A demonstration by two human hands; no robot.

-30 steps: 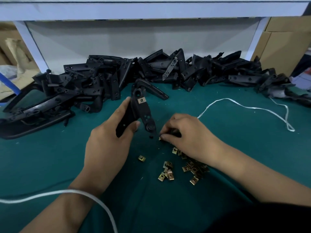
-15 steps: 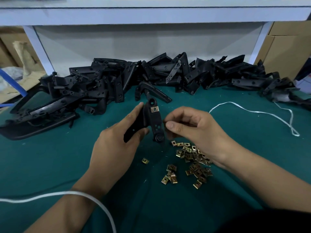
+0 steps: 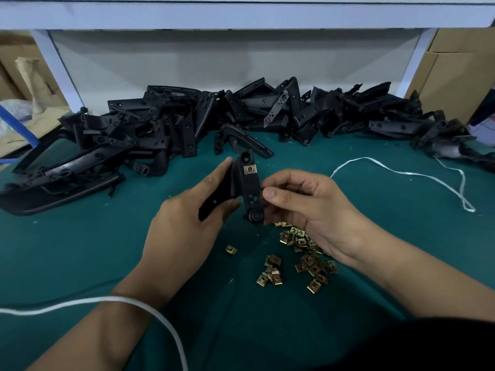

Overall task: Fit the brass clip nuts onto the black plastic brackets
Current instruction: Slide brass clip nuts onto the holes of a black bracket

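The left hand point(image 3: 184, 223) grips a black bracket point(image 3: 247, 191) with one clip nut point(image 3: 250, 169) fitted; the right hand point(image 3: 308, 207) pinches its edge, above loose nuts point(image 3: 302, 258) on the worktop point(image 3: 80, 250).

A small assembly workshop is indicated: a green-covered bench point(image 3: 80, 250) is heaped with black plastic brackets point(image 3: 166, 129), loose brass clip nuts point(image 3: 302, 261), and flanked by cardboard boxes point(image 3: 455, 76).

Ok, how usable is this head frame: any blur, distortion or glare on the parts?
Head view: wide-angle bending bows the white shelf edge; even, dim light, no glare. The held bracket and its fitted clip nut read clearly; loose clip nuts are sharp enough; the black bracket pile merges into shadow.
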